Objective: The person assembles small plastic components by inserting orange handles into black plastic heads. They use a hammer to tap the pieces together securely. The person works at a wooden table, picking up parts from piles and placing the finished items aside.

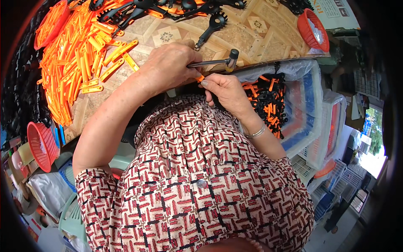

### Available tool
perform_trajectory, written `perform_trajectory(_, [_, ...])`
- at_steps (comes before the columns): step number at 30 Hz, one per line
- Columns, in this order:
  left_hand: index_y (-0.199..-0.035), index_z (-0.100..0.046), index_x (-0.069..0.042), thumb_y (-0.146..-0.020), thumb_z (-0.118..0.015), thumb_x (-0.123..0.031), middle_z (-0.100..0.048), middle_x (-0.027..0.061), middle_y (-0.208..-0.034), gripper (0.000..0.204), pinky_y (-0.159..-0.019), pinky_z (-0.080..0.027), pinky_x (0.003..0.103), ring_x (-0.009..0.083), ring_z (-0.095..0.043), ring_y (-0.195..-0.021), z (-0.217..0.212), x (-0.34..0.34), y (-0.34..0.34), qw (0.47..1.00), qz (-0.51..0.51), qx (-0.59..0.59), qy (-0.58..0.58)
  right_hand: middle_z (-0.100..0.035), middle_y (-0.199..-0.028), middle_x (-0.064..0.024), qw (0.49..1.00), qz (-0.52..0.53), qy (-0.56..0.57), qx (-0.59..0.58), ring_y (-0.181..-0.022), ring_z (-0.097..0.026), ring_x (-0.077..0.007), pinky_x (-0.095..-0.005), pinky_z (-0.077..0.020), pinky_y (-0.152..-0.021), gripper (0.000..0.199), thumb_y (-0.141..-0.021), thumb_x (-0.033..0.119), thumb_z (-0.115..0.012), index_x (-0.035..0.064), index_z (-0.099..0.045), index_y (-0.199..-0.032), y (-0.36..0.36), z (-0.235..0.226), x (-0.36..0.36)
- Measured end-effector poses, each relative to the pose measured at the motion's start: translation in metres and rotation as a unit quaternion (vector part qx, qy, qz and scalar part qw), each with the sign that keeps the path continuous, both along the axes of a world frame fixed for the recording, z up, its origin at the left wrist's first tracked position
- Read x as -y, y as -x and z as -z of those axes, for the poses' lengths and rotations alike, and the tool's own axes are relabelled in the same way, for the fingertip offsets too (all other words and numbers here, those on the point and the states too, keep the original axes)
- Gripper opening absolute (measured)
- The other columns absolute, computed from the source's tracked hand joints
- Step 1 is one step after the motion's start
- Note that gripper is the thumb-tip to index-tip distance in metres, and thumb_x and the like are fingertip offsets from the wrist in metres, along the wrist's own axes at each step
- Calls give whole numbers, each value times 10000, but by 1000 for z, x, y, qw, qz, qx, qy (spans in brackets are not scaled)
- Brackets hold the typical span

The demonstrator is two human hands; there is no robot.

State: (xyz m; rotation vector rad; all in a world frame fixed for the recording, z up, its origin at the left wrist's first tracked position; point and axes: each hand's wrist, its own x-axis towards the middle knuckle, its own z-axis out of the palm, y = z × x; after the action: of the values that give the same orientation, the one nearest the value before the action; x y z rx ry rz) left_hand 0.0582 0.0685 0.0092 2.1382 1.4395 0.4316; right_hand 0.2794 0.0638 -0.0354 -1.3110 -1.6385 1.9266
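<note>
Near the table's front edge, my left hand [174,63] is closed around the handle of a small mallet [232,61]. Its head, black at one end and yellowish at the other, points right. A small orange plastic piece [200,78] shows between my two hands, its rest hidden by my fingers. My right hand [226,92] is closed, thumb and fingertips pinching at that piece. Left of my hands lies a big heap of orange plastic handles [75,69]. A black spaghetti server [213,26] lies on the table beyond my left hand.
More black kitchen utensils [140,8] lie along the far side of the patterned table [247,42]. Red baskets stand at the far left [52,25], lower left [42,147] and far right [312,31]. On my right, a plastic-lined crate [306,105] holds black and orange pieces [270,98].
</note>
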Motion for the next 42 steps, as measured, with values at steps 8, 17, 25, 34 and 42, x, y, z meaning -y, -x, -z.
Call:
perform_trajectory(8, [-938,-741,-108,-791,-776,-246,-685,118,-979,205,-810,-503,452,335,-665,-961,-11,-19,-1,992,40,-67,104,-633,-646,-38,995,13,84,-44,-551,-576,-96,-221,-462,-552,350,-1049,277,-584,-39,-701,-956,1,-3,-4])
perform_trajectory(17, [-920,-742,-96,-766,-793,-256,-678,113,-984,228,-826,-504,446,324,-664,-980,-12,-24,-3,988,38,-82,127,-624,-625,-48,996,27,78,-38,-526,-570,-111,-232,-462,-533,358,-1043,272,-588,-37,-690,-893,7,-7,-2])
perform_trajectory(25, [-1093,-737,0,-929,-695,-195,-663,71,-881,258,-657,-477,315,172,-617,-729,-21,20,42,982,-168,74,-53,-627,-612,-37,994,80,55,-40,-483,-571,-109,-252,-447,-473,313,-1026,235,-603,-28,-694,-882,5,1,6])
perform_trajectory(34, [-1332,-655,-134,-944,-667,-29,-644,148,-892,402,-659,-513,358,244,-634,-715,-10,108,15,978,-194,-27,-67,-632,-616,-39,994,92,58,-18,-502,-590,-110,-252,-459,-483,279,-1012,200,-602,-33,-700,-893,6,-2,9])
perform_trajectory(42, [-1350,-657,-142,-834,-688,69,-605,88,-776,558,-534,-480,373,232,-556,-569,-29,101,7,921,-172,119,-328,-637,-618,-42,998,61,23,-2,-506,-589,-104,-262,-468,-498,280,-1019,186,-591,-44,-707,-909,5,-7,6])
